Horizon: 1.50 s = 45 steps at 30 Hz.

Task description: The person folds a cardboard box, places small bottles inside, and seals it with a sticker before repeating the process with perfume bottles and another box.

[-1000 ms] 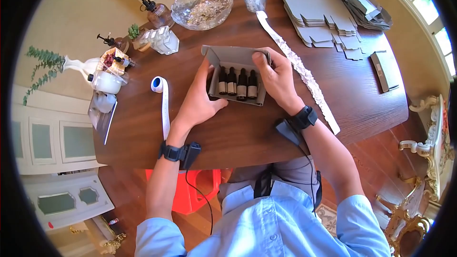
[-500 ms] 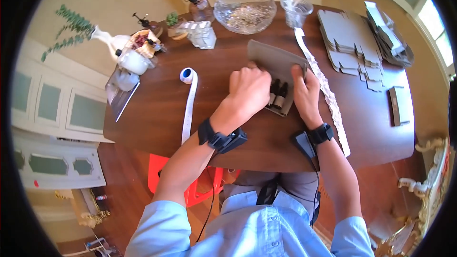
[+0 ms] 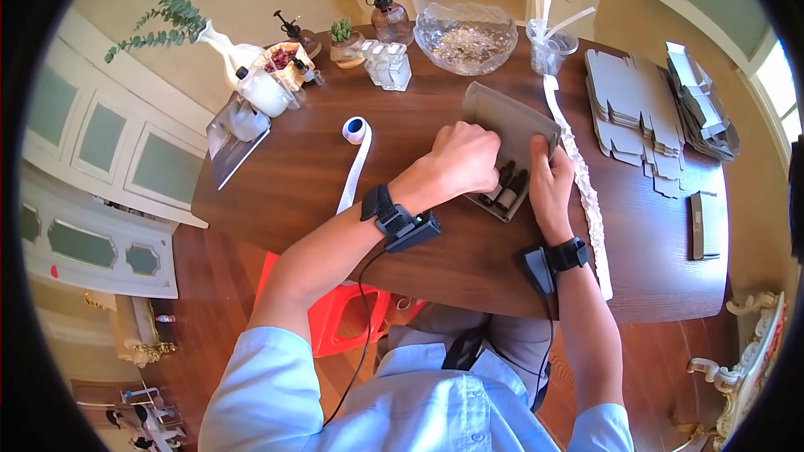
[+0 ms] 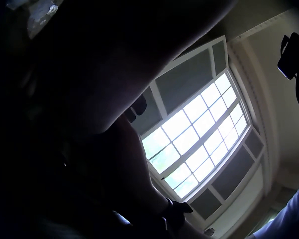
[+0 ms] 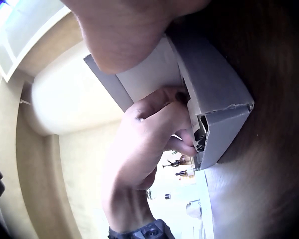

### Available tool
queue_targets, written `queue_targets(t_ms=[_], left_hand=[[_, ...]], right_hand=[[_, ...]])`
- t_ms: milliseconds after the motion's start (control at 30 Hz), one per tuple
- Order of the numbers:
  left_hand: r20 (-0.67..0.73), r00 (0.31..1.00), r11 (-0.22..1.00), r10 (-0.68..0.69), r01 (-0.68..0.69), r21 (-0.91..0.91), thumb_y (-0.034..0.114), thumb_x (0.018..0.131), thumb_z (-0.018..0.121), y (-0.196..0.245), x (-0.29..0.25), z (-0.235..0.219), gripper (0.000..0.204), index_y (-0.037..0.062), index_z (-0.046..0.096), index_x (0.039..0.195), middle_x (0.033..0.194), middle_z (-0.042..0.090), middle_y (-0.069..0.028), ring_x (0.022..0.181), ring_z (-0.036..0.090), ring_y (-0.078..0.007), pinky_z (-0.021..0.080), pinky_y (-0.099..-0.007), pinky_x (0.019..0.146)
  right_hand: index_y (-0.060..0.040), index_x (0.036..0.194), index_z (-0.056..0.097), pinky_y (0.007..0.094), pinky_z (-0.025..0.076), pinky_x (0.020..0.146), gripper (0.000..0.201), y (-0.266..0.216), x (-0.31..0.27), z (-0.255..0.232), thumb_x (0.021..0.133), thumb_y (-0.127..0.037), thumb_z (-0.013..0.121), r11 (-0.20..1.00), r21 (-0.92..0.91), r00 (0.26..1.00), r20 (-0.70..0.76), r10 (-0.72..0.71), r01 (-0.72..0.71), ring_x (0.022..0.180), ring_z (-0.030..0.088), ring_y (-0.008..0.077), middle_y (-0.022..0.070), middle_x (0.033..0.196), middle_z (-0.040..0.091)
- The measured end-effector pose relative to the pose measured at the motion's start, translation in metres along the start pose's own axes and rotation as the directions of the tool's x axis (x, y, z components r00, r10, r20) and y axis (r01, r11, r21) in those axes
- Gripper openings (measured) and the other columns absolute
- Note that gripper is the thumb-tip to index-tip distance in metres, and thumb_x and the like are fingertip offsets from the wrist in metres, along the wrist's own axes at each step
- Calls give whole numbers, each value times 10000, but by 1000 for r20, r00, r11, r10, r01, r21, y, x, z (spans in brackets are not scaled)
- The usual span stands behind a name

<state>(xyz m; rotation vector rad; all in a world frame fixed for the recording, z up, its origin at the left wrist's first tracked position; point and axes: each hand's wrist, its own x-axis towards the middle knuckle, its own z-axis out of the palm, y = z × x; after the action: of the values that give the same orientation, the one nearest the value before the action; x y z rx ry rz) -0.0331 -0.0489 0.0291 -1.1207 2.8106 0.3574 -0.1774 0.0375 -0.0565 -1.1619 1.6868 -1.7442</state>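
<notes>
A grey cardboard box [image 3: 510,116] is held tilted above the table with its lid raised. Small dark dropper bottles [image 3: 511,192] with pale labels lie inside, leaning to one side. My right hand [image 3: 551,190] grips the box's right side, thumb at the lid edge. My left hand [image 3: 459,162] reaches in from the left, its curled fingers around a bottle that it mostly hides. From the right wrist view, the left hand [image 5: 152,132] has its fingertips inside the box [image 5: 216,84], beside a dark cap. The left wrist view is mostly dark and shows no bottle.
A white tape roll [image 3: 355,130] trails a strip at left. Crumpled white paper strip [image 3: 587,192] runs down the right. Flat grey boxes [image 3: 634,105] are stacked at back right, with a small closed box [image 3: 705,225] nearer. A glass bowl [image 3: 466,40] and spray bottles line the back.
My left hand has left the box's left side and moved over the bottles, fingers inside. The box has turned and tilted in my right hand. The head view has shifted left.
</notes>
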Motion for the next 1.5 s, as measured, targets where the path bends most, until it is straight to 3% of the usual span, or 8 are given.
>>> queue_targets(t_ms=[267,333,533,967,1167,1233,1300,1500], left_hand=[[48,997,997,-52,55,-58,240,683,716,-6,2,-6,342,-2,763,920,919,748,-251,923,725,-431,591,-483,860],[-71,997,983,-11,-2,-183,262,689,732,-13,0,-5,322,39,765,918,911,757,-214,913,729,-403,587,-470,845],[-71,997,972,7,-23,-232,236,701,728,-19,-11,-17,269,64,748,907,880,754,-192,879,727,-382,575,-459,800],[-247,957,965,148,-195,-177,154,776,702,-22,-26,-15,213,68,783,954,992,749,-164,889,717,-372,577,-460,826],[-298,937,914,-182,49,-404,127,808,808,-85,-73,-76,189,42,765,971,838,755,-63,753,673,-109,537,-288,676],[-270,921,773,-282,51,-632,72,821,810,-139,-75,-80,210,24,744,1014,840,753,-59,734,649,-97,532,-273,661],[-421,846,907,-327,155,-392,34,811,816,-196,-74,-78,255,11,724,1048,829,739,-62,746,669,-113,536,-273,663],[-435,727,847,-531,465,-257,118,771,862,-268,-77,-57,264,35,757,999,833,728,-43,759,695,-142,547,-309,696]], right_hand=[[19,896,621,295,317,562,357,-2,0,2,1077,-288,600,1000,6,1000,-12,-24,24,669,378,69,-39,682,454],[16,896,623,291,316,563,353,-1,-1,1,1077,-285,601,1000,0,1000,-9,-15,15,668,377,67,-41,684,456],[14,895,635,276,304,561,352,2,0,1,1083,-282,606,1000,12,1000,-9,-13,13,670,372,52,-73,702,471],[22,944,666,270,312,574,321,1,0,1,1084,-261,605,1000,17,1000,-12,-12,12,686,377,52,-69,717,491],[19,885,630,278,297,572,347,7,1,1,1079,-269,614,999,34,999,-23,-35,35,681,359,56,-72,708,460],[18,864,613,281,286,566,367,3,1,1,1076,-282,620,1000,8,1000,-18,-21,22,673,346,55,-74,700,442],[17,867,616,280,283,565,371,4,0,2,1077,-289,620,1000,9,1000,-19,-12,12,671,344,54,-76,700,441],[16,881,629,276,273,563,385,3,0,3,1080,-314,621,1000,25,1000,-27,0,0,670,338,47,-86,701,437]])
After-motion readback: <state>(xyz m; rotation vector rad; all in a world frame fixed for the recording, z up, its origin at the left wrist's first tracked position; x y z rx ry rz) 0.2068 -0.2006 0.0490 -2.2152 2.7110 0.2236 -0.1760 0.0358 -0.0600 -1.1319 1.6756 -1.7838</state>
